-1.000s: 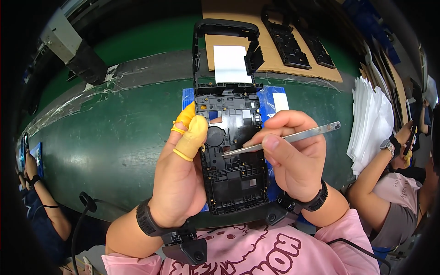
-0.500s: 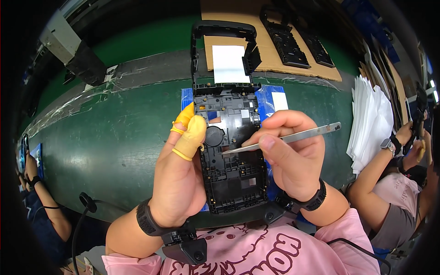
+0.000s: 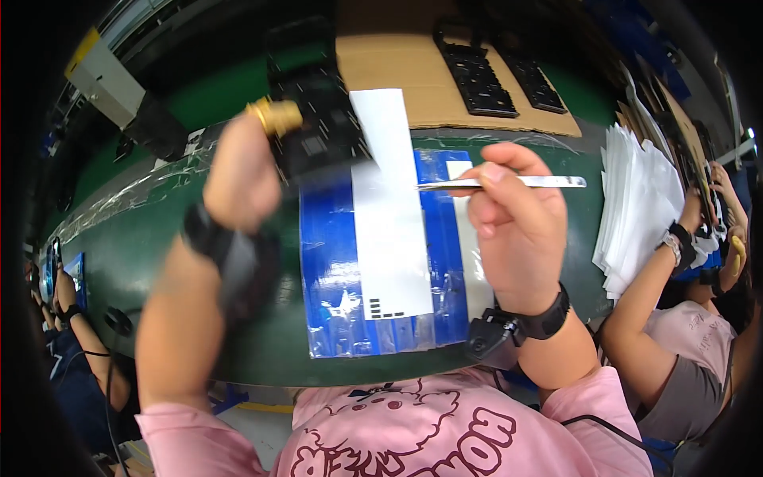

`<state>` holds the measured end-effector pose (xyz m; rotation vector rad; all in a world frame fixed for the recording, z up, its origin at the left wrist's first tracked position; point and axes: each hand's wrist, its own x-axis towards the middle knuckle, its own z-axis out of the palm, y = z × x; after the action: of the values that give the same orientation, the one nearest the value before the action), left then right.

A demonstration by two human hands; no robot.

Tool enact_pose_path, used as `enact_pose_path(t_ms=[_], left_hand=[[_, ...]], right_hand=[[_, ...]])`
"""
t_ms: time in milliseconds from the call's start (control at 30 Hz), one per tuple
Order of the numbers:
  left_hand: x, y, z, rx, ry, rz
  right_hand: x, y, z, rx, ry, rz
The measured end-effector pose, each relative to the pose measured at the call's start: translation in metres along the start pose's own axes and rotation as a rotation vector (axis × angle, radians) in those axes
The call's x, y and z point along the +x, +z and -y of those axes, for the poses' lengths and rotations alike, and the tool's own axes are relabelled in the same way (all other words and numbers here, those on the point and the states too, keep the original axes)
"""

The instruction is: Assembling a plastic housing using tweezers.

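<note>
My left hand (image 3: 246, 163), with yellow finger cots on its fingertips, is closed on a long black plastic frame (image 3: 318, 119). Both are blurred, up at the far left of centre above the table. In my right hand (image 3: 517, 215) a pair of silver tweezers (image 3: 548, 182) is pinched, its tips pointing left over the blue board. On that taped blue board (image 3: 330, 262) lies a white paper strip (image 3: 389, 238) with a few small black pieces (image 3: 376, 308) near its near end. Beside it, a second white strip (image 3: 474, 266) is partly hidden by my right hand.
Two more black frames (image 3: 477, 75) lie on brown cardboard (image 3: 397, 63) at the back. A stack of white sheets (image 3: 636, 215) stands at the right. A grey box-shaped device (image 3: 111, 75) is at the far left. Co-workers' arms (image 3: 648, 278) show at both sides.
My left hand has carried the black frame up and left, off the blue board, uncovering the white strip. My right hand, still gripping the tweezers, has moved slightly away from me.
</note>
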<state>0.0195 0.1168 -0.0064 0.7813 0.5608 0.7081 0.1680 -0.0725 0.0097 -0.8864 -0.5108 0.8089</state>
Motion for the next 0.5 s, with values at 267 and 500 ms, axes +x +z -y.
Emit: enact_pose_path(t_ms=[267, 500], left_hand=[[0.072, -0.035, -0.063, 0.827, 0.527, -0.566], [-0.144, 0.036, -0.032, 0.590, 1.398, -0.051]], right_hand=[[-0.005, 0.003, -0.006, 0.036, 0.109, 0.030], [-0.011, -0.006, 0.008, -0.098, 0.001, 0.087]])
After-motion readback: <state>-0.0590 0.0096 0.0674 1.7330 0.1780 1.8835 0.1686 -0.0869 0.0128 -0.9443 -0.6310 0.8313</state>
